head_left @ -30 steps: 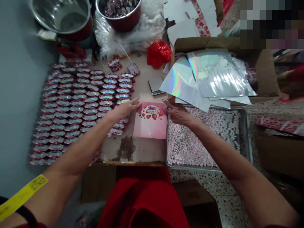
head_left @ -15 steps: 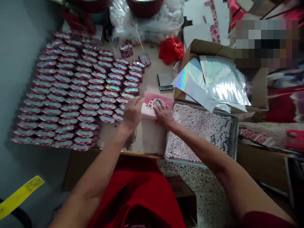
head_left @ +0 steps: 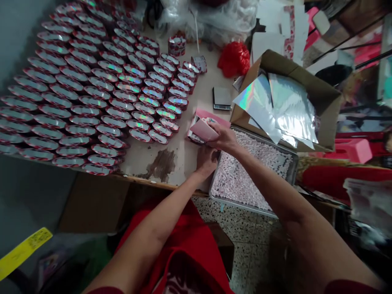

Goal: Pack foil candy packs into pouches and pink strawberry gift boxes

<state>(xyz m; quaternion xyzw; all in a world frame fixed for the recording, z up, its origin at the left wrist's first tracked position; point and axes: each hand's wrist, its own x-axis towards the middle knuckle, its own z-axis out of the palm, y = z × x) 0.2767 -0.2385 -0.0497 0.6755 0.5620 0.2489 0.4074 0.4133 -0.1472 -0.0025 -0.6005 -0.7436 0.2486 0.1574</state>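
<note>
My right hand (head_left: 226,138) is closed on the right side of a pink printed pouch (head_left: 205,127), thumb and fingers gripping its edge. The pouch tilts above the table, its pale underside or opening facing toward me on the left. Just below it, my left hand (head_left: 208,160) has curled fingers beside the left rim of a metal tray (head_left: 214,185); what they hold, if anything, is hidden. Small whitish-pink pellets (head_left: 245,179) cover most of the tray's bottom. Left of my hands stand packed rows of similar small pouches (head_left: 122,96) with silvery oval tops.
A small scale (head_left: 222,98) lies behind the pouch, near a crumpled red plastic bag (head_left: 234,59). At the right, a cardboard box (head_left: 327,118) holds shiny silver sheets (head_left: 290,102). Clear plastic bags (head_left: 220,20) lie at the back. The table's front edge (head_left: 150,182) is close to me.
My left hand has left the pouch's left side and moved down and right toward the tray. The pouch, which lay flat under both hands, is now lifted and tilted in my right hand.
</note>
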